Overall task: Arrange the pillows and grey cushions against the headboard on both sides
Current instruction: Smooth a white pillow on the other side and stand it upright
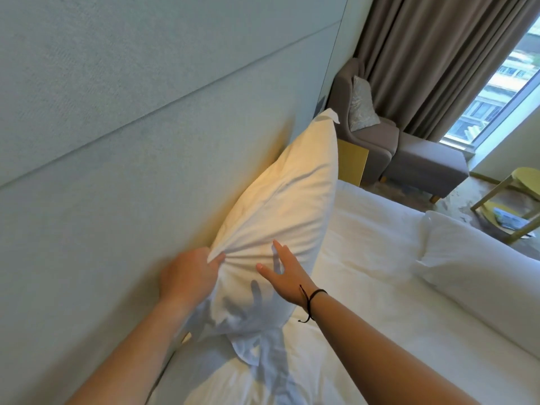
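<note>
White pillow (280,200): left hand (187,276) pinching

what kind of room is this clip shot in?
Likely a hotel bedroom. A bed with white linen stands against a padded headboard wall, where the left hand grips a white pillow. A grey armchair sits by full-length curtains and a high-rise window.

The pillow (280,200) is soft, matt white cloth creased where the left hand (187,276) bunches it, the headboard (117,127) a finely woven, matt pale fabric in padded panels, the bed sheet (380,273) smooth white cloth, the armchair (394,147) matt grey upholstery, and the curtain (438,54) heavy taupe cloth.
</note>
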Motion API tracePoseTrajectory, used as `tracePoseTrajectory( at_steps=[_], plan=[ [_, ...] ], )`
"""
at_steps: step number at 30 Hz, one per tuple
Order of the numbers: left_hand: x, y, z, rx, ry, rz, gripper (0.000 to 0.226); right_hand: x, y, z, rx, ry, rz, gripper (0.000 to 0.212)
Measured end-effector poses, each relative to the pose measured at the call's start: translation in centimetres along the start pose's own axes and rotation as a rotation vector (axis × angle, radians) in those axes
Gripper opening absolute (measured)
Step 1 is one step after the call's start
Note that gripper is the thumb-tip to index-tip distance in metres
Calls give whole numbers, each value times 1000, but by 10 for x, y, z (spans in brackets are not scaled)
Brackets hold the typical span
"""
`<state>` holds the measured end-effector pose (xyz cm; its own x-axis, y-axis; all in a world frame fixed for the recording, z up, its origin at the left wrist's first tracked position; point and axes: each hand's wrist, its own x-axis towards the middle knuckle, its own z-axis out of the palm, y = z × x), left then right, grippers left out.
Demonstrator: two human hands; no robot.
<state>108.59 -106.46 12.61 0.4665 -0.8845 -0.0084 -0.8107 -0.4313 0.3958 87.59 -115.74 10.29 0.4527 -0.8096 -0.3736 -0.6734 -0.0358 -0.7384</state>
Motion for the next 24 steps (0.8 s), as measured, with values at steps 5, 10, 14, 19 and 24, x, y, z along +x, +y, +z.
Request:
tracePoseTrajectory(
  at_steps=[5, 10, 14, 19, 24],
  plan=[
    [-8, -3, 12, 120, -26, -29, 49, -18, 14, 6, 20, -121, 10, 88],
    [-21, 24, 19, 86, 9, -81, 40, -36, 33, -11, 26, -139, 29, 85],
    [-34, 60, 19, 126, 112, 2, 49, -55, 53, -42, 117, -106, 71, 81],
    [-46, 131, 46, 204, 129, 246, 54, -92, 99, -82, 215, -16, 141, 60],
    [-72, 223, 103, 147, -57, 439, 49, -146, 185, -133, 329, 167, 247, 44]
  ],
)
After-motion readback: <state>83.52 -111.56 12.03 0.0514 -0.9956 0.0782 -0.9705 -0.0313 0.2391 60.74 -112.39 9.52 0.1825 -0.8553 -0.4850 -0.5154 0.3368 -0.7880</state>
